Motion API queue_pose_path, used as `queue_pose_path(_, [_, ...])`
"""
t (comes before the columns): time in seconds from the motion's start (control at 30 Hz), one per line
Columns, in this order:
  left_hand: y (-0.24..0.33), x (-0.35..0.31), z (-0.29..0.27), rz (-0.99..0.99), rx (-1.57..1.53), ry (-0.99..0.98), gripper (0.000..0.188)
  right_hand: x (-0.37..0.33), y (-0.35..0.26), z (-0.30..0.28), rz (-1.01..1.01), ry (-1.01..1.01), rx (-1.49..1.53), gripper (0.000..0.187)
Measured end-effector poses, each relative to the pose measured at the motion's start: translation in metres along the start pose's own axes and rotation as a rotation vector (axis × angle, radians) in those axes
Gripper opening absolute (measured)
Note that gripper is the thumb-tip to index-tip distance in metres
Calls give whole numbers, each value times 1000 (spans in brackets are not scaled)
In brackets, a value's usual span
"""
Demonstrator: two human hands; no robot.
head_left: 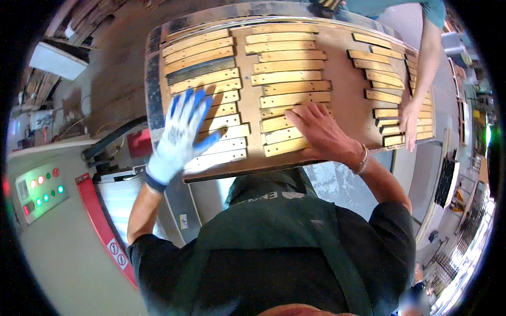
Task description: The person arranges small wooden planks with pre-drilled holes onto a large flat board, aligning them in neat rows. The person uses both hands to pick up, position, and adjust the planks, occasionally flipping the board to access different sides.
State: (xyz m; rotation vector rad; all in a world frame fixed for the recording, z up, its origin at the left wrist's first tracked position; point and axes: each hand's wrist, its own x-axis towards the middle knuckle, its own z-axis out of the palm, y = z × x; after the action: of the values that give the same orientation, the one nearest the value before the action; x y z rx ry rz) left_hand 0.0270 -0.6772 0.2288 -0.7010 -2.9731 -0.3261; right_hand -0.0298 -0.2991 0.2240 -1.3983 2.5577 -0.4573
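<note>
My left hand (182,131) wears a white knit glove with blue fingertips. Its fingers are spread over the left column of wooden slats (204,48), and no object shows in its grasp. My bare right hand (324,131), with a bracelet at the wrist, rests palm down on the lower slats of the middle column (291,75). Its fingers bend slightly over the wood and partly cover several slats. The slats are pale yellow with small dark holes near their ends. One dark slat (200,70) lies among the left ones. All lie on a brown board (345,100).
At the far right, a co-worker's hand (410,121) touches shorter slats (386,79). A control panel (42,192) with lit buttons stands at left, beside a red strip (105,231) with warning signs. A dark frame edge (154,84) borders the board's left side.
</note>
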Motion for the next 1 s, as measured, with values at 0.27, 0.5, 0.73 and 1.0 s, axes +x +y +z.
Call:
queue_pose_path(0.27, [-119, 132, 10, -26, 86, -48, 105, -1, 1, -5, 85, 24, 199, 63])
queue_pose_path(0.5, [-127, 145, 14, -62, 138, -123, 94, -17, 10, 16, 91, 158, -22, 64])
queue_pose_path(0.73, [-133, 136, 30, -60, 207, -13, 89, -37, -37, 29, 208, 221, 54, 87])
queue_pose_path(1.0, [-135, 140, 27, -61, 139, 8, 91, -22, -18, 29, 138, 142, 52, 66])
